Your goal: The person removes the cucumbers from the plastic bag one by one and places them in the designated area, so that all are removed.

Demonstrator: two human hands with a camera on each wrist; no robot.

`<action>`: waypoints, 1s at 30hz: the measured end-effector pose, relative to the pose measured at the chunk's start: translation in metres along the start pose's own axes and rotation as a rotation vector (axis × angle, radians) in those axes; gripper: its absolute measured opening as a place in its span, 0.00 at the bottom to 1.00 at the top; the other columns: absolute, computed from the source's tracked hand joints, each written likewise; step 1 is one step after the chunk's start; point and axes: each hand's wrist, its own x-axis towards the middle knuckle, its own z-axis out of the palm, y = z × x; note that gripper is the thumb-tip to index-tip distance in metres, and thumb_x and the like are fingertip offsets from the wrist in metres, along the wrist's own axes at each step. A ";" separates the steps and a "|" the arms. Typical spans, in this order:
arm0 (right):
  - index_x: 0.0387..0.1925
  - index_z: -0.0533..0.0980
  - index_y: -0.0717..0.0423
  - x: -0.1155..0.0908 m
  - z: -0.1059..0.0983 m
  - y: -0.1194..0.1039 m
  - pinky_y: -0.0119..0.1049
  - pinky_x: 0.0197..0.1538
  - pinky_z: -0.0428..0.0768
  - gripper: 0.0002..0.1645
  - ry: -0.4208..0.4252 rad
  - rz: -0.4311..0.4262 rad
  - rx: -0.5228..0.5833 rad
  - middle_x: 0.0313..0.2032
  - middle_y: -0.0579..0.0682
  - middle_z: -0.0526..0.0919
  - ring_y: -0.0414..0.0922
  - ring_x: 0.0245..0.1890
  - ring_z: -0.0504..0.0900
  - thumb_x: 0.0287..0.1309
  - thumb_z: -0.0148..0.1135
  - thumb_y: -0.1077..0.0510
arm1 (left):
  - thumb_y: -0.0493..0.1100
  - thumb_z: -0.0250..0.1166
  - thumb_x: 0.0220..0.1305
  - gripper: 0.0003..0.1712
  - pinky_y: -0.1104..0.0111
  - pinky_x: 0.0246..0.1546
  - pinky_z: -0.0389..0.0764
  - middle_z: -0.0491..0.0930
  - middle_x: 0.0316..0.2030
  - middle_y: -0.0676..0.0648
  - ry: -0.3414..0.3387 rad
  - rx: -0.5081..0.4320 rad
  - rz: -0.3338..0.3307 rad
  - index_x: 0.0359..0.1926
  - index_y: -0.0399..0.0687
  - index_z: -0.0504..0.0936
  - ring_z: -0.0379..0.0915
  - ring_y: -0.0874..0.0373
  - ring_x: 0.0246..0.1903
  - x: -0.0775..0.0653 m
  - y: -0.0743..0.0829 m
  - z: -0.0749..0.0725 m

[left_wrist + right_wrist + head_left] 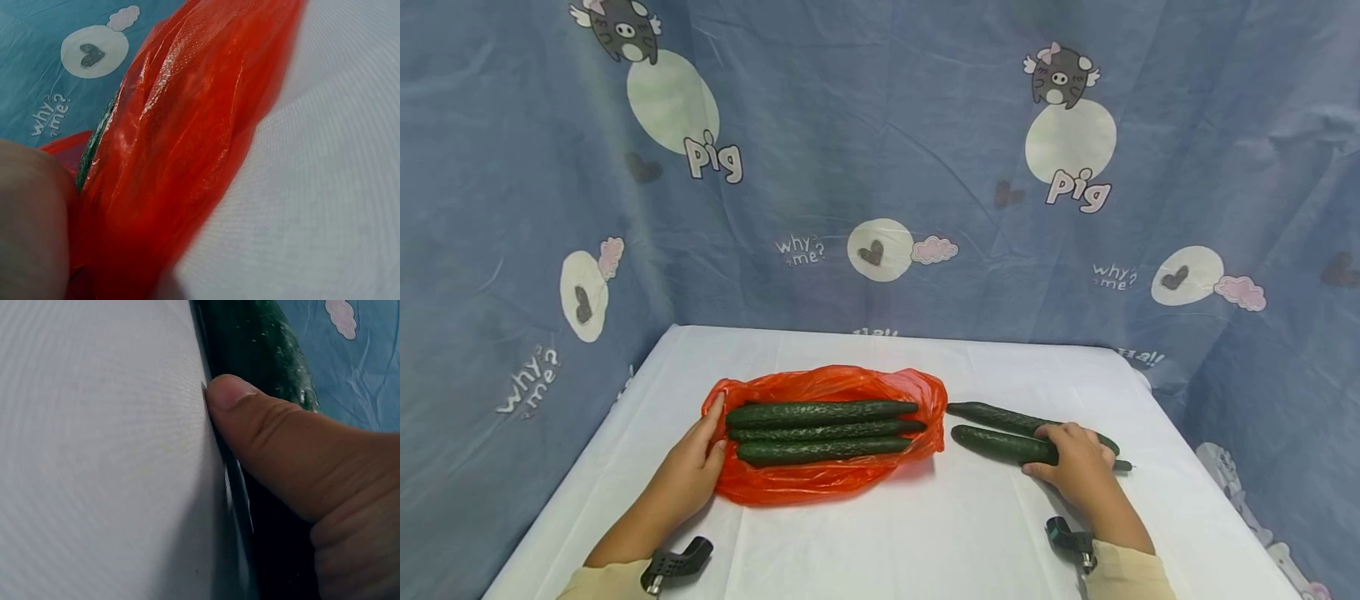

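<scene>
A red plastic bag (797, 492) lies with its mouth spread, and three dark green cucumbers (823, 412) sit side by side in it. My left hand (688, 467) holds the bag's left end, thumb at the near side; some fingertips are hidden by the bag. To the right of the bag, my right hand (1078, 462) grips a thick cucumber (1000, 446) lying on the table. Its thumb (269, 425) presses the cucumber's near side in the right wrist view. Just behind that lies another slim cucumber (1000, 416), partly covered by the fingers.
A white cloth covers the table (880, 550). Blue curtain (880, 167) with pig prints hangs behind and along both sides. Each wrist wears a black camera mount (677, 560).
</scene>
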 end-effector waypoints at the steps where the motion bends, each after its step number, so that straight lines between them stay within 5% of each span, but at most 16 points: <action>1: 0.64 0.78 0.51 0.000 -0.001 0.000 0.67 0.55 0.64 0.46 -0.009 -0.004 -0.001 0.64 0.63 0.77 0.65 0.62 0.72 0.49 0.78 0.31 | 0.30 0.55 0.75 0.48 0.31 0.70 0.61 0.54 0.79 0.27 -0.001 0.001 -0.001 0.86 0.51 0.40 0.54 0.27 0.76 0.000 0.001 0.000; 16: 0.64 0.78 0.50 0.000 -0.002 0.001 0.65 0.53 0.66 0.51 -0.060 -0.005 -0.009 0.64 0.62 0.78 0.63 0.61 0.74 0.46 0.74 0.25 | 0.31 0.55 0.75 0.49 0.32 0.70 0.61 0.53 0.80 0.29 -0.023 -0.007 -0.023 0.86 0.54 0.39 0.53 0.27 0.77 -0.001 0.003 -0.001; 30: 0.64 0.78 0.49 -0.002 -0.001 -0.010 0.67 0.59 0.63 0.42 0.068 -0.099 0.075 0.63 0.57 0.79 0.61 0.63 0.73 0.57 0.70 0.28 | 0.30 0.55 0.75 0.49 0.32 0.70 0.62 0.53 0.79 0.29 -0.007 -0.011 -0.003 0.86 0.52 0.39 0.53 0.27 0.77 -0.001 0.005 -0.001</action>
